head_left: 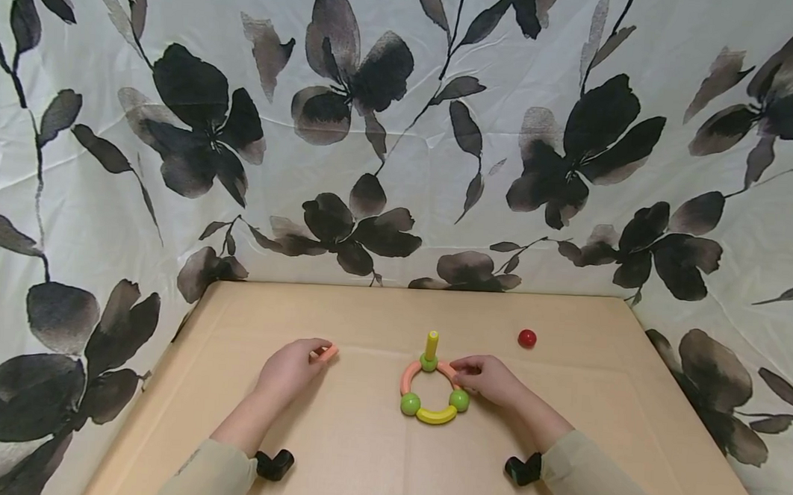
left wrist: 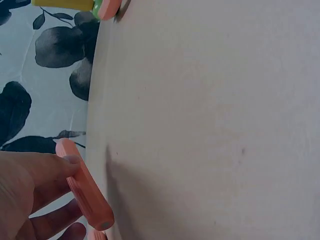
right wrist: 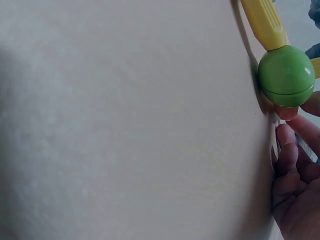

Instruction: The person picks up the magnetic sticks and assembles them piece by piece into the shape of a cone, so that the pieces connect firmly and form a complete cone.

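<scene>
A toy ring (head_left: pixel 434 390) lies on the tan table (head_left: pixel 359 455). It is built of orange arcs, three green balls and a yellow arc (head_left: pixel 436 416), and a yellow peg (head_left: pixel 432 344) stands upright on the far ball. My right hand (head_left: pixel 490 378) pinches the ring's right orange arc (head_left: pixel 448 370) just above a green ball (right wrist: pixel 286 76); its fingers (right wrist: pixel 292 165) are curled. My left hand (head_left: pixel 291 367) is left of the ring and holds a loose orange piece (left wrist: pixel 85 192) between thumb and fingertips.
A small red ball (head_left: pixel 527 338) lies alone toward the table's far right. A flower-printed cloth (head_left: pixel 403 128) hangs behind and on both sides of the table. Black wrist mounts (head_left: pixel 274 464) sit on both forearms.
</scene>
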A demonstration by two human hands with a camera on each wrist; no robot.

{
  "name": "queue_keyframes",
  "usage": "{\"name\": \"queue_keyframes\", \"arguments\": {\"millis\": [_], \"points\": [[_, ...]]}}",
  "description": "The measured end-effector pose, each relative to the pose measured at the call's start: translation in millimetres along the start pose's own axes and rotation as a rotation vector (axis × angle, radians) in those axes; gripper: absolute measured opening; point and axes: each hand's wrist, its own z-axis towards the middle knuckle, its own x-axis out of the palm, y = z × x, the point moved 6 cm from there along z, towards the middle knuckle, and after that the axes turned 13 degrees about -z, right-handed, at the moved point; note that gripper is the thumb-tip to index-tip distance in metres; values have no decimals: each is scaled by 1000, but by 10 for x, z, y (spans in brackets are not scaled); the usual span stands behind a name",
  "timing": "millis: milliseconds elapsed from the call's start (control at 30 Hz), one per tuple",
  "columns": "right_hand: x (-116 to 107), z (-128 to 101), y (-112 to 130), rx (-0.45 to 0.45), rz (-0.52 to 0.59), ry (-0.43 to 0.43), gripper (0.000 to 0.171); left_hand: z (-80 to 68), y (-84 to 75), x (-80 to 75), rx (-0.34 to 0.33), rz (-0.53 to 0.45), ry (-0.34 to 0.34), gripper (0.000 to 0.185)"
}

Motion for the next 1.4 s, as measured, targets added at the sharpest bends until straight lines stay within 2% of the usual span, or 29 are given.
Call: {"name": "queue_keyframes", "arguments": {"millis": [200,333,767,933,1133,1233,1400], "points": [[-1,-2,-3,9,-2,1,33,-44,-191,33,29,-57,-40,31],[0,1,-6,11,5,5,33,-80,-347,88,86,-135,-28,33],[-21,42,-25,41,24,-1,31,-217,-786,352,186,-335,32,33],[-25,46,-27,41,20,-3,32,-269,-953,457,187,-403,73,37],[-15,41,-30,37,12,-3,31,-297,-1104,564,205,-473,88,33],[-16,32,-28,39,15,-2,31,-307,-1154,609,214,-492,94,29],[-25,20,-21,42,12,-3,31,-329,-1182,688,179,-516,124,30]]}}
